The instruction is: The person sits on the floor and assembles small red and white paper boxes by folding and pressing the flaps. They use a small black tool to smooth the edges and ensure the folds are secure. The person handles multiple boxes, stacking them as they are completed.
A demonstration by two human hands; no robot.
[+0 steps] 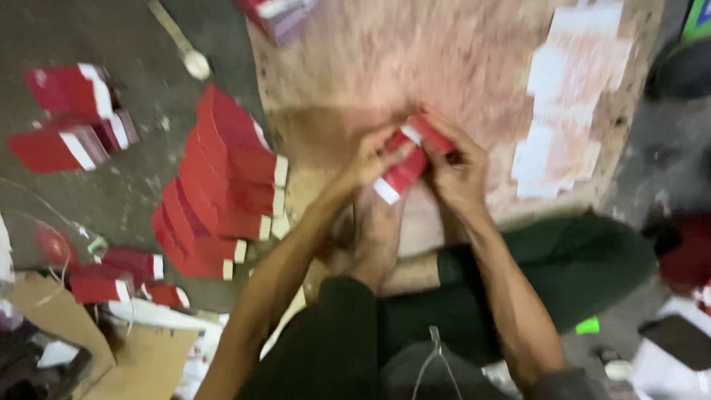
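Both my hands meet over a wooden board (444,67) and hold one small red carton with white end flaps (406,172). My left hand (368,161) grips its lower left part. My right hand (458,167) closes over its upper right end. The picture is blurred, so the carton's exact shape is unclear. My bare foot (374,237) rests on the board's near edge below the hands.
A fanned row of flat red cartons (222,192) lies on the grey floor to the left. More red cartons sit at far left (70,118) and lower left (122,278). Pale paper strips (566,104) lie on the board's right side. Cardboard (141,363) lies bottom left.
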